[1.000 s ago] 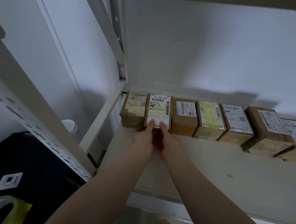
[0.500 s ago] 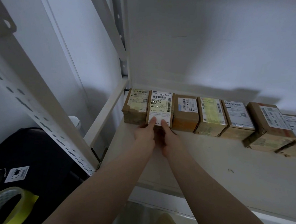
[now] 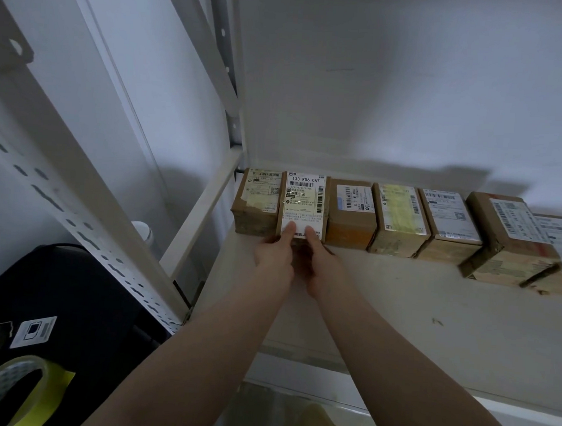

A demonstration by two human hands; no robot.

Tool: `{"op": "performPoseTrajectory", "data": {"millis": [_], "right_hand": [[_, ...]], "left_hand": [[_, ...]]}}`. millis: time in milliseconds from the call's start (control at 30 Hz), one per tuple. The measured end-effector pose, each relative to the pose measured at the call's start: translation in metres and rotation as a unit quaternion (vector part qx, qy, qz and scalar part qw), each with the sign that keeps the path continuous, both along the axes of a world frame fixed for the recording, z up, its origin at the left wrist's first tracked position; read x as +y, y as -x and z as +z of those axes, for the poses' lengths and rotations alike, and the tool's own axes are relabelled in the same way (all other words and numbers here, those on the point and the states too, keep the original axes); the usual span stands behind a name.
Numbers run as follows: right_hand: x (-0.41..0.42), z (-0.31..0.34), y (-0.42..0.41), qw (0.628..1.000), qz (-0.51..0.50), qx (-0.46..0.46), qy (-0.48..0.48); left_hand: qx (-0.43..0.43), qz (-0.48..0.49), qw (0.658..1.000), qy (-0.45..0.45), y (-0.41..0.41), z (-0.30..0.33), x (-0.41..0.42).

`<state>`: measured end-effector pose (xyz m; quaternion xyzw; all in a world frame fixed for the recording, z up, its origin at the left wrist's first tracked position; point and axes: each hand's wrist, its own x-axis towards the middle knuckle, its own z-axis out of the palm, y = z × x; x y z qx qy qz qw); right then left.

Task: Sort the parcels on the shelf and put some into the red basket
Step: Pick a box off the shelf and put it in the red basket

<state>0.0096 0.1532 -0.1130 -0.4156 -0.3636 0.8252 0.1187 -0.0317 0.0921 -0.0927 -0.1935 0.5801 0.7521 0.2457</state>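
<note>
At the back left of the shelf [image 3: 398,318], you are gripping the second parcel [image 3: 304,202] in the row with both hands: left hand [image 3: 274,257] and right hand [image 3: 319,264] are each laying a thumb on its label, the other fingers hidden underneath, probably to square it against its neighbours. The red basket is nowhere in view.

Both hands, left hand [image 3: 274,254] and right hand [image 3: 320,264], hold the labelled parcel [image 3: 303,205] on the shelf [image 3: 431,320].
</note>
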Motion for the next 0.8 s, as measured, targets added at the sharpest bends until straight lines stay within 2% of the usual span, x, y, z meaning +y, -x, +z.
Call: {"op": "performPoseTrajectory", "data": {"millis": [300, 533, 700, 800], "right_hand": [[-0.001, 0.016, 0.015, 0.998, -0.032, -0.02, 0.045], [0.006, 0.028, 0.031, 0.993, -0.04, -0.114, -0.005], [0.005, 0.023, 0.037, 0.988, -0.049, -0.145, -0.015], [0.002, 0.024, 0.039, 0.988, -0.003, -0.153, -0.027]], "left_hand": [[-0.039, -0.011, 0.999, -0.007, 0.009, 0.007, 0.007], [-0.027, 0.026, 0.998, 0.046, 0.022, 0.021, 0.006], [-0.038, 0.055, 0.995, 0.069, 0.043, 0.016, 0.002], [-0.056, 0.089, 0.991, 0.085, 0.05, 0.02, 0.0]]}}
